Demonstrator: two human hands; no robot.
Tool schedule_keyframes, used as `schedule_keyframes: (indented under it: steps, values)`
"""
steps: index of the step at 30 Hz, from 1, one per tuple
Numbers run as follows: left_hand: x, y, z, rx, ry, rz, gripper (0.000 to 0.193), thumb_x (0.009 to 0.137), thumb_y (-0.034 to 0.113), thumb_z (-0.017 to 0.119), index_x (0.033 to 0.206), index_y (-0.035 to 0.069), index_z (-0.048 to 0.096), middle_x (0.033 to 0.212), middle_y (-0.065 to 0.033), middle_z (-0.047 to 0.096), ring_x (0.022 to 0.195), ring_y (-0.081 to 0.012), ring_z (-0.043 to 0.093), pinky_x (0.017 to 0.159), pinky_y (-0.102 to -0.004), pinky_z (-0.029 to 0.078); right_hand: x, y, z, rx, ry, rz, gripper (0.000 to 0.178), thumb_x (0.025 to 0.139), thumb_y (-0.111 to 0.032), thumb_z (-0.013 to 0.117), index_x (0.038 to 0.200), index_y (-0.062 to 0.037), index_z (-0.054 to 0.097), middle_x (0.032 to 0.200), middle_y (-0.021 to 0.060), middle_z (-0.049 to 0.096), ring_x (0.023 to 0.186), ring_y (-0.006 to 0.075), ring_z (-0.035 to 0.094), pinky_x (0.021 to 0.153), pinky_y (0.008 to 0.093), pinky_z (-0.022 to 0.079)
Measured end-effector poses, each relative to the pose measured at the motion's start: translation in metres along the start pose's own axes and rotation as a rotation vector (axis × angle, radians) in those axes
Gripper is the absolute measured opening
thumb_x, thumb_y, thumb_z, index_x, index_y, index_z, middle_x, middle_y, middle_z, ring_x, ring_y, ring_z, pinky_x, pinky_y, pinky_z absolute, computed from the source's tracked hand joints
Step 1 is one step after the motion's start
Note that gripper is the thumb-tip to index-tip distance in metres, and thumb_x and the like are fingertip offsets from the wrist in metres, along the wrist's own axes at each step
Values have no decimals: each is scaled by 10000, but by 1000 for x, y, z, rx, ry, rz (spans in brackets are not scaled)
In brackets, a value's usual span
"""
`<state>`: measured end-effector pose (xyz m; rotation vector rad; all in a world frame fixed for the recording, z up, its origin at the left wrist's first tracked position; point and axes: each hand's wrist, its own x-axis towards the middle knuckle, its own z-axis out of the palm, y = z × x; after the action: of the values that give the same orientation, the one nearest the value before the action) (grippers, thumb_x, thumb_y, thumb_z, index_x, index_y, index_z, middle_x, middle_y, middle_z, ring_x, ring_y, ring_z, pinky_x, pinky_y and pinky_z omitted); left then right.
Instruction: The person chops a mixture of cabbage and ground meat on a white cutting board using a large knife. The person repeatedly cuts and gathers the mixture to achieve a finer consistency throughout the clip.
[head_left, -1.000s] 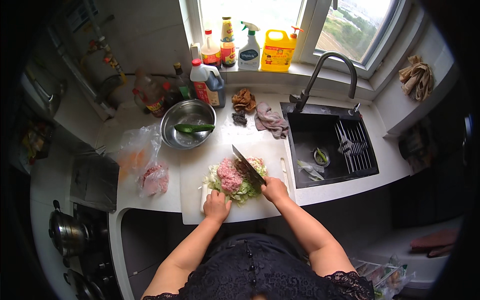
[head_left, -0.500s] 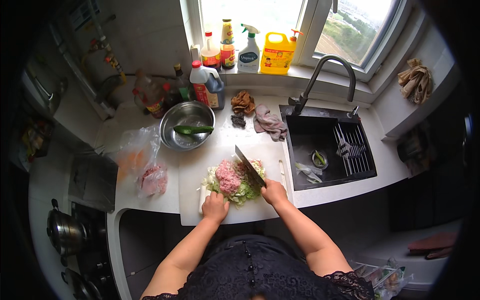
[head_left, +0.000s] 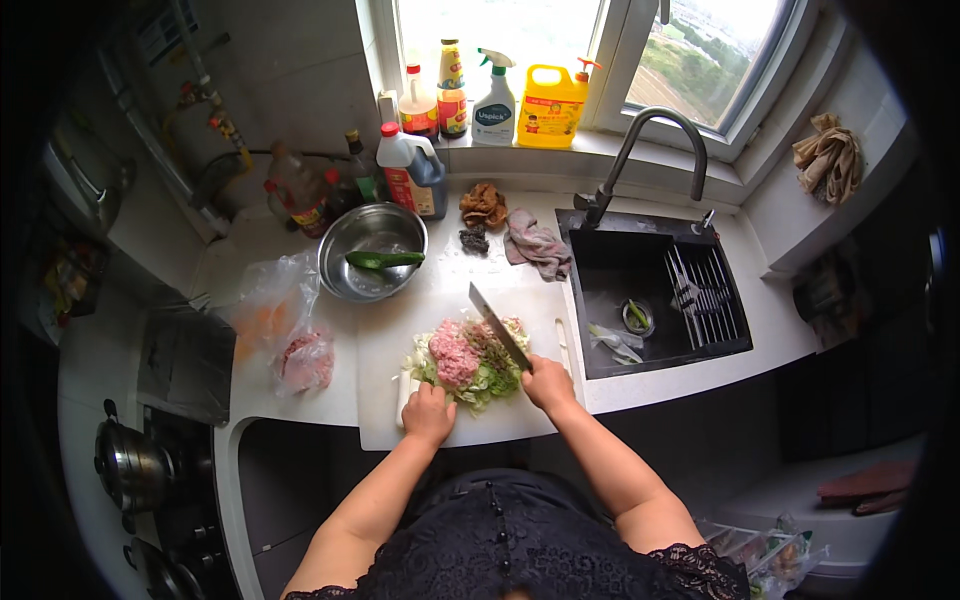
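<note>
On the white cutting board (head_left: 475,425) lies a heap of pink minced meat (head_left: 455,352) with chopped pale-green vegetable (head_left: 485,382) around and beside it. My right hand (head_left: 548,384) is closed around the handle of a kitchen knife (head_left: 498,324). The blade slants up and away to the left, over the right side of the heap. My left hand (head_left: 428,413) rests on the board at the heap's near left, fingers curled down. A white, rod-like piece (head_left: 404,388) shows beside it; whatever is under those fingers is hidden.
Left of the board lie clear plastic bags (head_left: 305,362), one holding pink meat. A steel bowl (head_left: 372,288) with a green cucumber-like vegetable (head_left: 384,259) stands behind. A crumpled cloth (head_left: 537,245) lies near the black sink (head_left: 625,370) at right. Bottles (head_left: 412,175) line the back.
The knife and my right hand have shifted very slightly; the blade stays over the right of the heap. My left hand keeps its place. The whole view has moved a little.
</note>
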<state>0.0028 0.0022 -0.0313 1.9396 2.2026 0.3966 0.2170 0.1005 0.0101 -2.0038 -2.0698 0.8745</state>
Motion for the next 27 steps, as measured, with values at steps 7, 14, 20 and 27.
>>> schedule_keyframes:
  steps: [7,14,20,27]
  values:
    - [0,-1,1,5,-11,-6,293,710,282,744,855,78,592,920,-104,542,837,-311,597,672,-438,520,-12,-19,-9,-2,-74,-21,365,811,-216,528,1157,-191,642,944,177,675,912,365,637,818,470,502]
    - [1,1,1,8,4,2,284,707,277,745,840,77,594,905,-109,544,817,-316,602,663,-438,522,-16,-22,2,-7,-134,-34,301,812,-220,540,1088,-176,650,928,187,665,905,375,625,808,468,498]
    - [0,2,-1,-2,-5,-13,279,708,278,744,837,76,600,912,-114,547,821,-319,605,659,-442,523,-30,-46,-4,88,-105,-131,310,804,-216,548,1095,-217,656,903,166,669,875,372,627,779,469,499]
    - [0,3,-5,10,-64,-59,297,724,297,721,886,72,615,946,-130,567,857,-326,609,691,-452,523,-28,-61,-14,0,-86,-227,334,807,-204,539,1125,-182,641,911,181,667,868,368,630,771,467,505]
